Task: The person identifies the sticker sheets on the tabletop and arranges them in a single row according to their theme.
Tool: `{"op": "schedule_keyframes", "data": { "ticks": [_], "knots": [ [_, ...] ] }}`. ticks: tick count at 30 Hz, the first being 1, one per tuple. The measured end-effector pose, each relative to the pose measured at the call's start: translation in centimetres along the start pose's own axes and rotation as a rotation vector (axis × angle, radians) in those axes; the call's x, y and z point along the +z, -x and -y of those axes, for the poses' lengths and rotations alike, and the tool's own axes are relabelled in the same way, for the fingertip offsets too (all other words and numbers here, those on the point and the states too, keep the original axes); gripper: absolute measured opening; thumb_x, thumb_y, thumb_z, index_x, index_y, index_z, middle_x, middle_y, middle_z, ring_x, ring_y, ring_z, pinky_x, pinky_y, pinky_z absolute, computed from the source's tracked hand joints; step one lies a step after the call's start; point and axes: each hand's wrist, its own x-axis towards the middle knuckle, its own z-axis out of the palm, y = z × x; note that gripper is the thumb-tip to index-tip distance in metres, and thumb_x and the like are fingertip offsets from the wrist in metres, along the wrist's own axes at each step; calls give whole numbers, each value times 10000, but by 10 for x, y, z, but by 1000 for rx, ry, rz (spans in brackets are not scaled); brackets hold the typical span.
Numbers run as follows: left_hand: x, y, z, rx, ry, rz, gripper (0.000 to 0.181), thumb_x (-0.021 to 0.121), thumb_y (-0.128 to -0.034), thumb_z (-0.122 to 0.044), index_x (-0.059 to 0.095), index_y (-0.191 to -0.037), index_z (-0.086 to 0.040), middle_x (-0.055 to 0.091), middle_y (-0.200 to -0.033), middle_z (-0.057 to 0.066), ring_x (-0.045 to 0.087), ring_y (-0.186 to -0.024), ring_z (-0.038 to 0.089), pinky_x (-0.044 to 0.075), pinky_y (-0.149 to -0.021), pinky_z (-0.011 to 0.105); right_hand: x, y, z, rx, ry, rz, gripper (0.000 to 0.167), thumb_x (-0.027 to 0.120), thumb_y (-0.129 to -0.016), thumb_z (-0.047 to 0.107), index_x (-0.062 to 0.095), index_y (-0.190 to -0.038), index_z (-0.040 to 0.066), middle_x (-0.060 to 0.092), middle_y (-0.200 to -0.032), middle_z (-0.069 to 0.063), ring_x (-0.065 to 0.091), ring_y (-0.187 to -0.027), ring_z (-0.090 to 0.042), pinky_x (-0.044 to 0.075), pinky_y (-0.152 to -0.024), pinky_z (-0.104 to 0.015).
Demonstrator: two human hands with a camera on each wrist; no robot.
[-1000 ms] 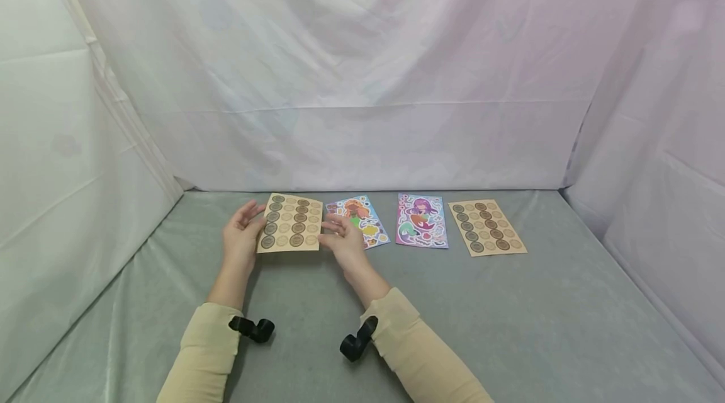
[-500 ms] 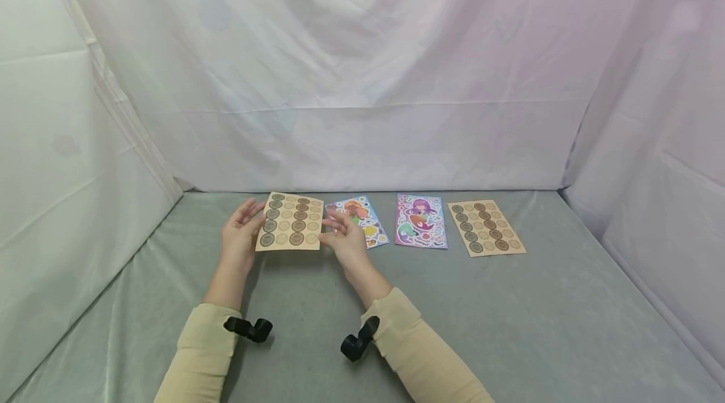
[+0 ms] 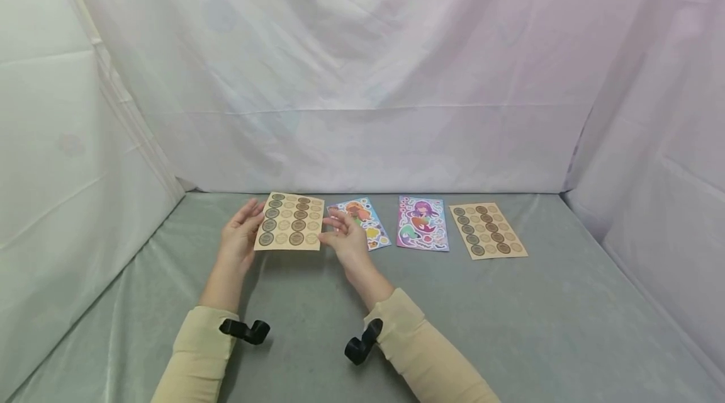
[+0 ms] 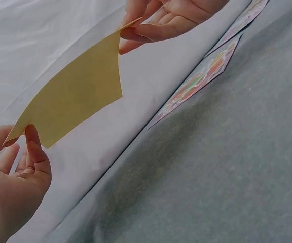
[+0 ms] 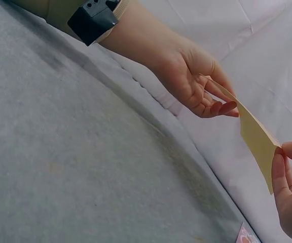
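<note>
A tan sheet of round stickers [image 3: 291, 221] is held up above the table, its printed side toward the head camera. My left hand [image 3: 239, 236] pinches its left edge between thumb and fingers. At the opposite edge, my right hand [image 3: 348, 245] pinches it. The left wrist view shows the plain back of the sheet [image 4: 80, 88], slightly bowed, with the left hand [image 4: 16, 177] at its lower end and the right hand [image 4: 171, 20] at its upper end. In the right wrist view the sheet [image 5: 257, 142] appears nearly edge-on.
On the grey table [image 3: 481, 321] lie an orange-and-yellow sticker sheet [image 3: 370, 227], partly behind my right hand, a mermaid sticker sheet [image 3: 422, 224], and another tan round-sticker sheet [image 3: 489, 230] farther right. White cloth [image 3: 362, 145] hangs behind and at both sides.
The held sheet and my left hand have shifted very slightly left. Both hands keep their pinch on it, and the sheets on the table lie as before.
</note>
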Motion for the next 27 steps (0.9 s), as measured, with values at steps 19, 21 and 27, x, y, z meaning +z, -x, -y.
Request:
{"op": "schedule_keyframes", "data": {
  "ticks": [19, 21, 27],
  "knots": [
    [-5, 10, -1, -52, -24, 66, 562, 517, -949, 48, 340, -1474, -45, 532, -1204, -9, 592, -973, 72, 483, -843, 180, -10, 8, 16, -25, 13, 66, 567, 680, -774, -134, 562, -1300, 41, 659, -1114, -99, 665, -845, -178, 535, -791, -287],
    [-5, 12, 0, -51, -46, 70, 566, 529, -947, 37, 340, -1474, -44, 533, -1214, -2, 593, -976, 73, 485, -843, 184, -12, 9, 16, -24, 11, 80, 588, 676, -772, -142, 554, -1315, 45, 655, -1119, -110, 664, -844, -176, 533, -789, -275],
    [-5, 17, 1, -39, -107, 116, 562, 536, -955, 5, 334, -1477, -44, 513, -1247, 5, 585, -1012, 81, 485, -858, 200, -16, 13, 18, -26, 26, 128, 643, 671, -768, -142, 516, -1361, 51, 661, -1107, -144, 639, -757, -109, 503, -645, -187]
  ]
}}
